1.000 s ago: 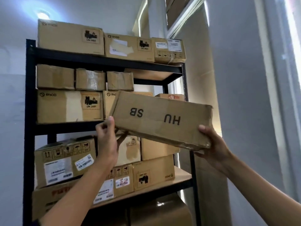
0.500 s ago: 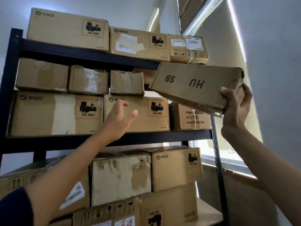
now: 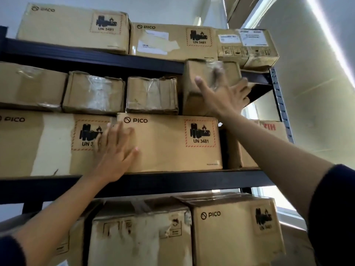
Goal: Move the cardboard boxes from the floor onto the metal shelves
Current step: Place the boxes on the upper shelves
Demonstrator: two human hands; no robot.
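Step in hand, by the look of it: box (image 3: 196, 81) is being pushed end-first into the gap atop the PICO box (image 3: 169, 143), under the top shelf (image 3: 96, 56). Right hand (image 3: 224, 96) is spread flat on its end; left hand (image 3: 117, 148), fingers straight, is pressed on the PICO box front. Next: prob. a firm shove till flush w/ the taped parcels (image 3: 123, 95) left of it.

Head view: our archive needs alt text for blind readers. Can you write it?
A right hand pushes a box endwise into a black shelf full of cardboard boxes. The left hand lies flat on a PICO box below.
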